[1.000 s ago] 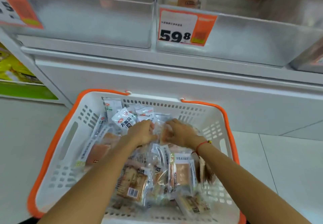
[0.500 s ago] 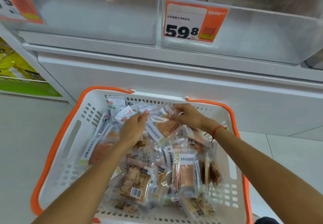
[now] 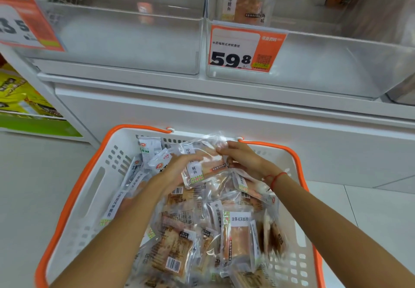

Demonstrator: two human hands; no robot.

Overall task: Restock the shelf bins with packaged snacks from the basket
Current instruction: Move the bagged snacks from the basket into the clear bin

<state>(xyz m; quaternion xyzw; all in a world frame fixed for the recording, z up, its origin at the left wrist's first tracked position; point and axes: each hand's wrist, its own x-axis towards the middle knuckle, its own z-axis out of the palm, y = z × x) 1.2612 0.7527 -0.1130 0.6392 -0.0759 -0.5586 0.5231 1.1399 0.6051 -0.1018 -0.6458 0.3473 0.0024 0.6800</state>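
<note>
Both hands hold one clear snack packet (image 3: 205, 166) above the far end of the white, orange-rimmed basket (image 3: 74, 189): the right hand (image 3: 243, 161) pinches its top edge with curled fingers, the left hand (image 3: 179, 171) grips its left side. Many more packets (image 3: 235, 238) lie heaped in the basket. The clear shelf bin (image 3: 325, 70) with the 59.8 price tag (image 3: 246, 48) stands above, well apart from the packet.

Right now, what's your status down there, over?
Both hands, left and right, grip one clear squid snack packet above the basket. Bin with the 59.8 tag ahead, nothing blocking.
</note>
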